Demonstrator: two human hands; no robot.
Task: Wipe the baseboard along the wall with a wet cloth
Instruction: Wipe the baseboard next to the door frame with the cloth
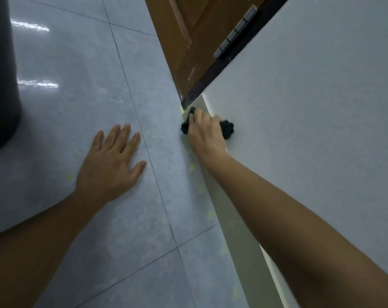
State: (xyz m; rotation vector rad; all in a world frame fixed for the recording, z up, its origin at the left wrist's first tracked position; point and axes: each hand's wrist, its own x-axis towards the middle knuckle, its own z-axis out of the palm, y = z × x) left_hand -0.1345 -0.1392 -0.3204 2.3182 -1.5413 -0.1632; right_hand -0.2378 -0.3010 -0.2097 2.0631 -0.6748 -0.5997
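Observation:
A pale baseboard (pixel 239 236) runs along the foot of the white wall (pixel 310 130), from the lower right up to the door frame. My right hand (pixel 205 134) is shut on a dark crumpled cloth (pixel 227 128) and presses it against the baseboard near its far end, just short of the door frame. Bits of the cloth stick out on both sides of the hand. My left hand (pixel 112 162) lies flat on the floor tiles with its fingers spread, holding nothing.
A brown wooden door (pixel 188 41) with a grey hinge (pixel 235 32) stands open beyond the baseboard's end. A dark rounded object (pixel 2 74) stands on the glossy grey floor tiles (pixel 77 85) at the left edge. Small yellowish specks dot the floor beside the baseboard.

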